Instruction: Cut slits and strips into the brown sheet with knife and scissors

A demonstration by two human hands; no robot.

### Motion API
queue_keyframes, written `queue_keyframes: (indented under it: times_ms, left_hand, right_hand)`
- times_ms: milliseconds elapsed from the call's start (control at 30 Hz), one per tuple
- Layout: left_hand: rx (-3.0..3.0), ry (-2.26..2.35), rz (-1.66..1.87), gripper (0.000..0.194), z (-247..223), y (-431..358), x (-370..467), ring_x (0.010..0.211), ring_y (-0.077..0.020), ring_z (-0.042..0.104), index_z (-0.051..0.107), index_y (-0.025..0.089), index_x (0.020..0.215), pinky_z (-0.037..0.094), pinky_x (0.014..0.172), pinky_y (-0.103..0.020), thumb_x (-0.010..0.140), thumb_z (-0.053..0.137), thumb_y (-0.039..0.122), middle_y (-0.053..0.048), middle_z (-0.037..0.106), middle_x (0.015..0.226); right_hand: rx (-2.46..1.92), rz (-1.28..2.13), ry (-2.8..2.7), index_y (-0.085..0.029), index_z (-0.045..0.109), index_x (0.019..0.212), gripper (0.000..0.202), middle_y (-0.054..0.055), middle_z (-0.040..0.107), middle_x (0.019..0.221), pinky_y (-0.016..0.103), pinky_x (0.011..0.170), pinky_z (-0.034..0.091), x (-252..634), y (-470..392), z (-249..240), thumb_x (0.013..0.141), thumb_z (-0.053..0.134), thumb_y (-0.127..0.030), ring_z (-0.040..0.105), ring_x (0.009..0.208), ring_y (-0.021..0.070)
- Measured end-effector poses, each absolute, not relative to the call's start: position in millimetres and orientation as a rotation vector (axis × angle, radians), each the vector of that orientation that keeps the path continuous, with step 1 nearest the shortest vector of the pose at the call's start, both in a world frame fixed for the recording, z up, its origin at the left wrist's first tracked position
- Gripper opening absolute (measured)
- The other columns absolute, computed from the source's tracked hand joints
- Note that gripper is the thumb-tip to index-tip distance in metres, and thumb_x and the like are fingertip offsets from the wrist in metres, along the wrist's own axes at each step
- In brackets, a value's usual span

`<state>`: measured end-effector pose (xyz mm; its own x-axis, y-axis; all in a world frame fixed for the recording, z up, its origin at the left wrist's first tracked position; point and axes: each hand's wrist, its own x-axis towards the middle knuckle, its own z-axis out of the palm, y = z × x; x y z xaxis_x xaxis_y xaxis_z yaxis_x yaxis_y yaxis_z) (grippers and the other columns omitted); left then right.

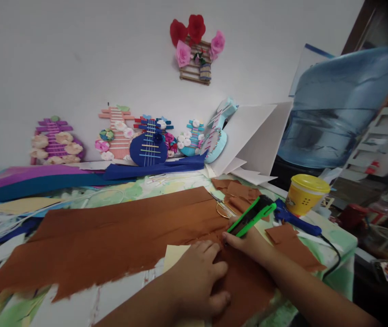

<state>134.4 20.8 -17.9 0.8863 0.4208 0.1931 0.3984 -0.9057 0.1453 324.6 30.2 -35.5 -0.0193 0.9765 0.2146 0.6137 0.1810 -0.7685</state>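
My right hand is closed around a green and black utility knife, its lower end down at the brown crepe paper. The blade itself is hidden by my fingers. Flat on the same paper, just left of the knife, lies my left hand with its fingers spread. A pale yellow sheet shows partly from under my left hand. Beyond the knife, a pair of scissors rests at the paper's far right edge.
Brown paper scraps lie at the right, near a blue glue gun with a black cord and a yellow-lidded tub. Several paper-covered instruments lean on the wall. A large water bottle stands back right.
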Motion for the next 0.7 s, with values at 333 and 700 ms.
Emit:
queue_keyframes:
  times_ms: [333,700]
  left_hand:
    - [2.980,0.635,0.310,0.033,-14.7,23.1,133.8,0.093,-0.0236,0.045,0.057,0.021,0.086,0.036,0.083,-0.035,0.070,0.053,0.050,-0.007,0.048,0.104]
    - [2.929,0.603,0.348,0.035,-18.1,21.1,134.5,0.100,-0.0247,0.041,0.056,0.021,0.096,0.032,0.088,-0.037,0.070,0.055,0.045,-0.006,0.047,0.112]
  right_hand:
    - [-1.545,0.575,-1.779,-0.019,0.039,0.059,0.021,-0.004,0.042,0.052,0.022,0.046,0.033,319.1,26.9,-33.9,0.065,0.052,-0.033,0.039,0.049,0.0098]
    - [-1.458,0.696,-1.661,-0.017,0.047,0.058,0.025,-0.001,0.053,0.056,0.023,0.051,0.040,327.6,28.8,-36.7,0.070,0.052,-0.039,0.047,0.055,0.0120]
